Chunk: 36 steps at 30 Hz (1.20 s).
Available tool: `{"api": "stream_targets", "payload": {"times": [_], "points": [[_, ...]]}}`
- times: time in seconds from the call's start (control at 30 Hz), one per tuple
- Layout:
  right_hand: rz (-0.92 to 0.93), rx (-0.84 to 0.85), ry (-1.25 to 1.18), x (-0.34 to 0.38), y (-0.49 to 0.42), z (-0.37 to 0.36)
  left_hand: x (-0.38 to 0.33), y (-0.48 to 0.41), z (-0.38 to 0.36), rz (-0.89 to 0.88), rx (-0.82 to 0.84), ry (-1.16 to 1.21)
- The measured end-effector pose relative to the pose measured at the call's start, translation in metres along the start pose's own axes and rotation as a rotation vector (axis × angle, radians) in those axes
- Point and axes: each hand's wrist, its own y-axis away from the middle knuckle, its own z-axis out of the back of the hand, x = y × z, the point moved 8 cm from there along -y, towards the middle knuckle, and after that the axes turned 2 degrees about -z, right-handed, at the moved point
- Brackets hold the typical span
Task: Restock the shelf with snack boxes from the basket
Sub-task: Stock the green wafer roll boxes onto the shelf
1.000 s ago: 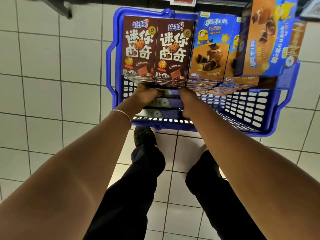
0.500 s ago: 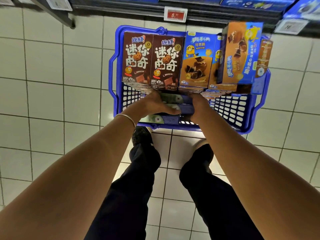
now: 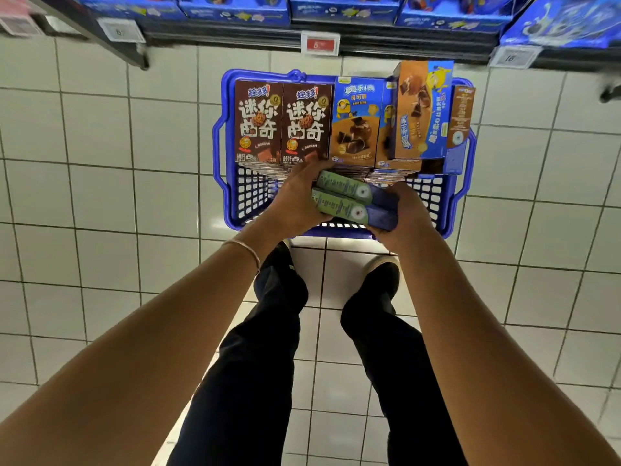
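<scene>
Hands hold two green-and-purple boxes (image 3: pixel 349 203) just above near rim of blue basket (image 3: pixel 248 196). Left hand (image 3: pixel 299 203): fingers curled round green ends. Right hand (image 3: pixel 406 213): fingers wrapped round purple ends. Brown boxes (image 3: pixel 280 122) stacked at basket's far side; shelf (image 3: pixel 336 25) beyond basket.

Pale tiled floor (image 3: pixel 100 196) all across, and the blue basket (image 3: pixel 224 95) sits right on it, far rim just below the shelf (image 3: pixel 235 31) edge. In the basket, brown cookie boxes (image 3: pixel 258 122) lie face-up in stacks at the far left corner. Blue-and-brown boxes (image 3: pixel 356 126) sit beside them, with one tilted box (image 3: pixel 420 109) on top at the far right. Two dark shoes (image 3: pixel 383 274) stand on the tiles at the basket's near side. Blue boxes (image 3: pixel 336 6) line the shelf, with price tags (image 3: pixel 319 44) along its front edge.
</scene>
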Motion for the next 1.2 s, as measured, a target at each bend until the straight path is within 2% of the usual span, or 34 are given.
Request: {"api": "stream_targets", "payload": {"times": [0.13,0.27,0.37,0.57,0.67,0.77,0.83,0.9,1.0,1.13,1.2], "points": [[0.036,-0.026,0.001,0.008,0.021,-0.001,-0.01,0.013,0.008,-0.097,-0.118,-0.034],[0.063,0.051,0.008,0.017,0.05,-0.006,-0.019,0.027,0.026,-0.12,-0.193,-0.095],[0.069,0.095,0.012,0.023,0.075,-0.007,-0.031,0.042,0.044,-0.2,-0.215,-0.103],[0.101,0.222,0.292,0.026,0.079,-0.018,-0.027,0.071,0.044,-0.272,-0.131,0.083],[0.026,0.277,0.412,0.016,0.066,-0.03,-0.014,0.087,0.043,-0.27,-0.158,0.129],[-0.007,0.346,0.495,0.006,0.051,-0.044,0.006,0.094,0.042,-0.223,-0.224,0.217],[0.011,0.378,0.446,0.002,0.036,-0.053,0.026,0.094,0.039,-0.161,-0.287,0.329],[0.019,0.354,0.395,-0.001,0.018,-0.063,0.049,0.091,0.036,-0.094,-0.365,0.452],[0.076,0.293,0.556,-0.013,-0.01,-0.078,0.071,0.079,0.029,0.02,-0.466,0.531],[0.133,0.191,0.729,-0.032,-0.045,-0.085,0.076,0.068,0.018,0.108,-0.468,0.651],[0.125,0.23,0.692,-0.046,-0.057,-0.085,0.079,0.066,0.017,0.134,-0.463,0.703]]}}
